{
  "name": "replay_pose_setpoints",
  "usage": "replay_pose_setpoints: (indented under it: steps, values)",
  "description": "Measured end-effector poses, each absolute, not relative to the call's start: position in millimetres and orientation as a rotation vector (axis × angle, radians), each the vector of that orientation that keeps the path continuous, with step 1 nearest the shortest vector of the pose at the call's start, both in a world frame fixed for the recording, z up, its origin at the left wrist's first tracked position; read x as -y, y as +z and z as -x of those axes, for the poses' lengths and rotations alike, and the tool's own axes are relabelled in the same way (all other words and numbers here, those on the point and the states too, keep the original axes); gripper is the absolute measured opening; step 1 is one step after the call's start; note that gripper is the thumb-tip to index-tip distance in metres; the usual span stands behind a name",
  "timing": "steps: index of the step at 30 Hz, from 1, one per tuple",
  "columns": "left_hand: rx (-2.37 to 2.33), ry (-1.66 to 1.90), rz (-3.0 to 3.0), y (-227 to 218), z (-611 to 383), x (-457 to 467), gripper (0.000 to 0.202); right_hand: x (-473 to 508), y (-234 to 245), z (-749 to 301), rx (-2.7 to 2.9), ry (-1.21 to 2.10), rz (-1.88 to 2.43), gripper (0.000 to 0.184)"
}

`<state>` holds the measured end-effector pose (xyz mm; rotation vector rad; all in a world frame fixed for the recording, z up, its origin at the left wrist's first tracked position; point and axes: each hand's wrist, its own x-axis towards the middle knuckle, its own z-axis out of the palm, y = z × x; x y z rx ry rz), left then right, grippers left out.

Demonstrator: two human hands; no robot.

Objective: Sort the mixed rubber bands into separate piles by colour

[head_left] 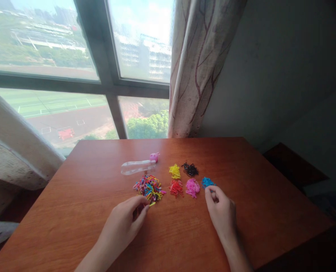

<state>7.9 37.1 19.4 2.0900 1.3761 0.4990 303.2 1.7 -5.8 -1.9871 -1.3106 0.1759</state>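
My left hand [128, 217] is closed in a pinch at the near edge of a mixed-colour pile of small rubber bands [149, 187]. A yellow rubber band [152, 204] pokes out at its fingertips. My right hand [222, 209] has its fingers pressed together at the near side of a blue rubber band pile [208, 182], partly covering it; whatever is between those fingertips is hidden. Between the hands lie single-colour piles: red bands [176, 187], pink bands [192, 187], yellow bands [174, 171] and black bands [190, 169].
Behind the mixed pile, a clear plastic container [136, 167] lies on its side, with a purple-pink piece [154, 157] at its right end. The brown wooden table [71, 211] reaches back to a window [111, 81] and a patterned curtain [196, 68].
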Motion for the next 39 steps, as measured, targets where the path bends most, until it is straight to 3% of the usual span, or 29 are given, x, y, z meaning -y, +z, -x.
replay_pose_setpoints:
  steps: [11,25,39]
  values:
    - [-1.358,0.432,-2.412,52,-38,-65,0.014,10,-7,-193,1.782,0.556,1.588,0.015]
    - [-1.304,0.165,-2.680,58,-114,-138,0.020,15,-14,-185,1.881,0.500,1.531,0.014]
    - [-1.405,0.130,-2.633,62,-95,-144,0.026,17,-11,-186,1.920,0.498,1.535,0.014]
